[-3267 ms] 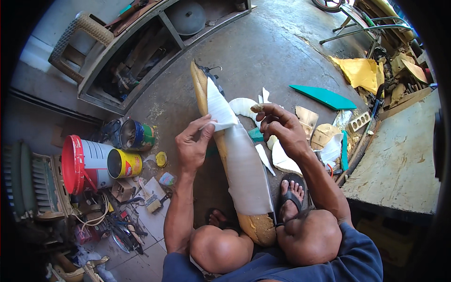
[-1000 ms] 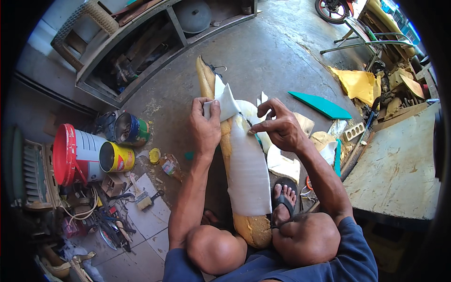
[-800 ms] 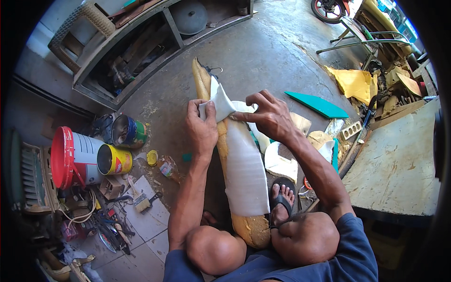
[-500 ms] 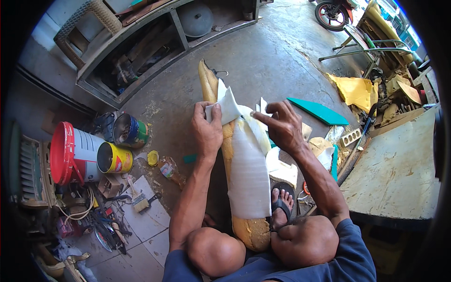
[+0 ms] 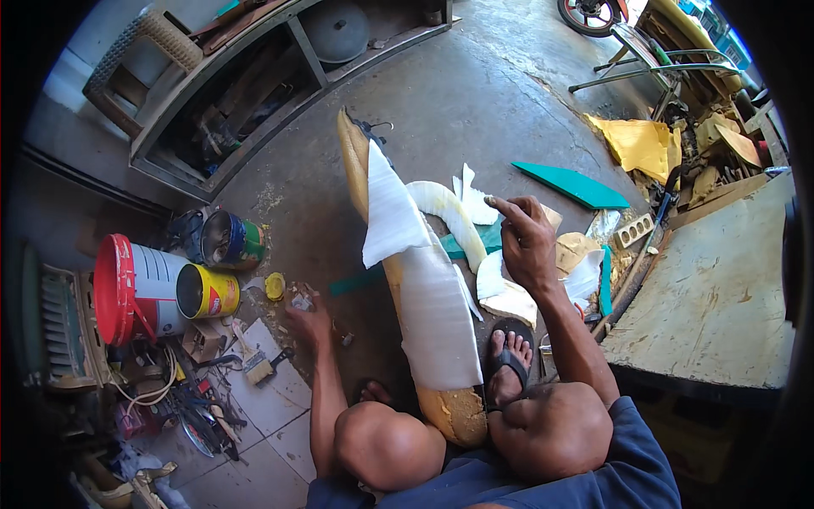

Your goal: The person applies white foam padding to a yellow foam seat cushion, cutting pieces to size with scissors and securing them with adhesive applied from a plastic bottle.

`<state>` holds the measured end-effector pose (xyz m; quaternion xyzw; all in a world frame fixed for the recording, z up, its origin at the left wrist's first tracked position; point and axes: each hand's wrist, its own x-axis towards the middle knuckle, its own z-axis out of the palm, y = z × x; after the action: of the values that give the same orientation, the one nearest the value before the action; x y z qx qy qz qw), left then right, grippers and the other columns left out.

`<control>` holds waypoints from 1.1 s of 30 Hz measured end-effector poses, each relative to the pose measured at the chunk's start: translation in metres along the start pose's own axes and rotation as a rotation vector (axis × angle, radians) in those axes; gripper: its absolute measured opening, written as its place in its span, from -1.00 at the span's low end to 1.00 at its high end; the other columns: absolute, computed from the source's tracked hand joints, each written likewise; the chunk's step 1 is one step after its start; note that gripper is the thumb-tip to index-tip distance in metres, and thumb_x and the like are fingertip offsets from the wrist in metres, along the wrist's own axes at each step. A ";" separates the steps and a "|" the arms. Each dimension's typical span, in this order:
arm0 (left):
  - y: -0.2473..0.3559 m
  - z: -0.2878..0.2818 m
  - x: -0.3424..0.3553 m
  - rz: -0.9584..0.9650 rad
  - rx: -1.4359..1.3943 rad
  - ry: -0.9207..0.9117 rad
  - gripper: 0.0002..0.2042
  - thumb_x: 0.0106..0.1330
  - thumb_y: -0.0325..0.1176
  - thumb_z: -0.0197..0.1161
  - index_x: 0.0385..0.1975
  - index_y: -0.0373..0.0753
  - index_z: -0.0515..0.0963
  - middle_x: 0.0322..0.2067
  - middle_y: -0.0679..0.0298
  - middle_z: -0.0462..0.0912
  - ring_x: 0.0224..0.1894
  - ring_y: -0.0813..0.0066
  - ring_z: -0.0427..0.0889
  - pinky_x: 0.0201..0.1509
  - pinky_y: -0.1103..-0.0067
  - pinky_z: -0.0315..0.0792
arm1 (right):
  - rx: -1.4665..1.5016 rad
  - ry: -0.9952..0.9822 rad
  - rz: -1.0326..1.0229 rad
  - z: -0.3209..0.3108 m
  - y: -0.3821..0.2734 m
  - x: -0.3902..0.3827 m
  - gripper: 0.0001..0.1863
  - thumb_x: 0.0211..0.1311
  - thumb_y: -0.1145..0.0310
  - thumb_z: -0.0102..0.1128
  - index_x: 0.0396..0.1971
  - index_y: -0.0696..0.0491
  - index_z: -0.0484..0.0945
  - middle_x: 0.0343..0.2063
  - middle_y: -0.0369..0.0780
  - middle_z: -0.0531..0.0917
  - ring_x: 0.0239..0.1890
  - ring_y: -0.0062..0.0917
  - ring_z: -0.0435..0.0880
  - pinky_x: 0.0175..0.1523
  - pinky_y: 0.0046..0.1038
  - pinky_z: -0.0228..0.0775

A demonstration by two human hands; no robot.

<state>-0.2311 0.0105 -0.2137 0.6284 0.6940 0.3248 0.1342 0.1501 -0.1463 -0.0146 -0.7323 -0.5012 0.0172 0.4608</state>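
Between my knees stands a long yellow foam pad (image 5: pixel 454 416), shaped like a motorcycle seat. A white foam sheet (image 5: pixel 437 318) covers its middle, and a pointed white foam flap (image 5: pixel 392 212) lies loose-edged over its upper part. My left hand (image 5: pixel 309 321) is down at the floor left of the pad, its fingers closed around a crumpled clear plastic bag (image 5: pixel 301 300), partly hidden by the hand. My right hand (image 5: pixel 527 244) hovers right of the pad, index finger stretched out with a dark tip and the other fingers bent. Nothing shows in it.
White foam offcuts (image 5: pixel 506 293) and a green foam piece (image 5: pixel 570 186) lie on the right. On the left are a red-rimmed bucket (image 5: pixel 127 288), a yellow can (image 5: pixel 208 289), a paintbrush (image 5: pixel 264 366) and scattered tools. A worn board (image 5: pixel 704 297) stands at far right.
My left hand has let go of the white flap and moved down-left to the plastic bag. My right hand has drawn back from the pad, slightly right and down. The pad's top leans further left.
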 end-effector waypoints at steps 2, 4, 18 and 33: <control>-0.032 0.007 -0.001 -0.069 -0.068 -0.105 -0.47 0.33 -0.02 0.33 0.11 -0.32 0.48 -0.06 0.00 0.62 0.00 0.12 0.63 0.09 0.22 0.51 | 0.012 -0.002 0.010 0.001 -0.003 0.004 -0.55 0.11 0.68 0.10 -0.01 0.03 0.71 -0.26 -0.10 0.62 -0.20 -0.25 0.65 -0.05 -0.31 0.47; -0.040 0.007 -0.007 -0.148 -0.148 -0.222 -0.49 0.28 -0.04 0.37 0.06 -0.32 0.52 -0.11 0.02 0.62 -0.09 0.08 0.65 0.02 0.18 0.55 | 0.067 0.006 -0.015 -0.002 -0.011 0.011 -0.56 0.11 0.67 0.10 0.00 0.07 0.69 -0.27 -0.09 0.62 -0.21 -0.25 0.65 -0.07 -0.32 0.48; 0.191 -0.165 0.070 -0.308 -1.804 -0.193 -0.50 0.44 0.19 0.18 -0.27 -0.23 0.43 -0.47 0.34 0.43 -0.44 0.52 0.40 -0.18 0.49 0.37 | 0.914 -1.078 0.343 0.032 -0.169 -0.014 -0.27 0.43 0.49 0.07 0.54 0.04 0.03 -0.09 -0.22 0.57 -0.27 -0.61 0.59 -0.20 -0.53 0.58; 0.188 -0.153 0.021 0.043 -0.819 0.322 -0.33 0.52 -0.05 0.18 0.37 -0.43 0.12 -0.08 0.06 0.52 -0.25 0.37 0.55 -0.14 0.39 0.50 | 1.638 -0.971 0.818 0.025 -0.156 -0.020 -0.12 0.15 0.64 0.03 0.55 0.02 0.05 -0.10 -0.18 0.52 -0.34 -0.49 0.64 -0.32 -0.43 0.59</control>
<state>-0.1781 -0.0123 0.0224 0.4791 0.5069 0.6694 0.2557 0.0167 -0.1333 0.0703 -0.2230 -0.1808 0.8013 0.5249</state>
